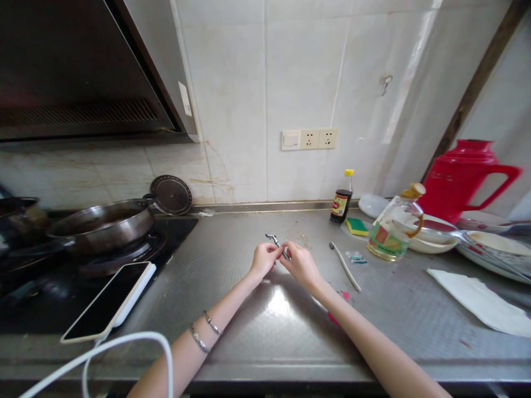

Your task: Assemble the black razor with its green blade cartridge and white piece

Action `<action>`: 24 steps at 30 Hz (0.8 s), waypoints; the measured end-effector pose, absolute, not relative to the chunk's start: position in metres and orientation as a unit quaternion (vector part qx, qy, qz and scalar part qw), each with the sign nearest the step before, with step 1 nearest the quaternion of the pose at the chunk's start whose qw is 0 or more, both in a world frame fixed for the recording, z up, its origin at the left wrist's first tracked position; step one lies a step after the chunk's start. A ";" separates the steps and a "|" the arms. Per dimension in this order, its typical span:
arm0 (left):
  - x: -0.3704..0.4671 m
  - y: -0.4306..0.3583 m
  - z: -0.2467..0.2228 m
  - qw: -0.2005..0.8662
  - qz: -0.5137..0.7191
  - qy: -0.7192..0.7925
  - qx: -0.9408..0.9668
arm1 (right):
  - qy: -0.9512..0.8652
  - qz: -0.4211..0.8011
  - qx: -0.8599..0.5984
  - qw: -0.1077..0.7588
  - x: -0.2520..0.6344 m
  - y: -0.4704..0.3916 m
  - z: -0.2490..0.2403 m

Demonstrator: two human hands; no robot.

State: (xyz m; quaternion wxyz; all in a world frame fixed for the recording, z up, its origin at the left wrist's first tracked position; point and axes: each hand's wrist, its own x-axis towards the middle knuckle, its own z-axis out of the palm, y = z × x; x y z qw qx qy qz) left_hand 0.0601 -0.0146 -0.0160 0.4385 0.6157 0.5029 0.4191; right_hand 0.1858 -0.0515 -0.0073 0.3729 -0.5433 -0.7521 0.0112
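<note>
Over the middle of the metal counter, my left hand (265, 258) and my right hand (299, 264) meet at a small dark and silvery pen-like object (275, 241). Its hooked upper end sticks out above the fingertips, and the fingers cover part of it. Both hands are closed on it in a pinch. To the right of my right hand lie a toothbrush (345, 267) with a dark head and a small clear packet (356, 257) with blue-green bits. Small pink-red pieces (345, 296) lie near my right forearm.
A phone (108, 303) with a white cable rests at the left, by the stove and pan (103, 225). Behind to the right stand a sauce bottle (341, 202), sponge (357, 226), oil jug (388, 237), red thermos (456, 179) and dishes. White paper (481, 301) lies at the right.
</note>
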 end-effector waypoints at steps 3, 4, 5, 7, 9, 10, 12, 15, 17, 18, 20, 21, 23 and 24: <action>0.060 -0.012 -0.016 0.471 0.418 0.501 0.594 | -0.750 0.020 -0.535 0.389 0.186 -0.050 -0.009; 0.060 -0.011 -0.016 0.475 0.419 0.501 0.590 | -0.749 0.022 -0.532 0.394 0.185 -0.049 -0.010; 0.059 -0.010 -0.016 0.477 0.420 0.500 0.588 | -0.749 0.023 -0.530 0.397 0.185 -0.049 -0.010; 0.058 -0.008 -0.017 0.475 0.420 0.501 0.589 | -0.748 0.026 -0.529 0.400 0.184 -0.048 -0.012; 0.056 -0.006 -0.018 0.466 0.416 0.505 0.595 | -0.750 0.035 -0.525 0.401 0.183 -0.049 -0.012; 0.055 -0.004 -0.018 0.457 0.411 0.511 0.601 | -0.752 0.041 -0.520 0.403 0.183 -0.049 -0.012; 0.051 -0.001 -0.016 0.418 0.399 0.530 0.621 | -0.761 0.058 -0.501 0.407 0.185 -0.049 -0.010; 0.041 0.007 -0.009 0.281 0.377 0.568 0.676 | -0.769 0.080 -0.478 0.417 0.192 -0.048 -0.004; 0.033 0.013 -0.004 0.195 0.364 0.580 0.702 | -0.757 0.084 -0.485 0.430 0.200 -0.045 0.002; 0.029 0.016 -0.002 0.180 0.356 0.585 0.707 | -0.748 0.082 -0.492 0.438 0.205 -0.043 0.004; 0.020 0.022 0.000 0.115 0.262 0.623 0.728 | -0.731 0.073 -0.512 0.445 0.214 -0.039 0.008; 0.017 0.025 0.000 0.112 0.242 0.629 0.730 | -0.725 0.066 -0.524 0.443 0.219 -0.037 0.009; 0.010 0.031 -0.002 0.109 0.214 0.638 0.732 | -0.716 0.052 -0.551 0.424 0.228 -0.033 0.010; 0.008 0.033 -0.003 0.109 0.206 0.641 0.731 | -0.712 0.045 -0.567 0.412 0.232 -0.032 0.011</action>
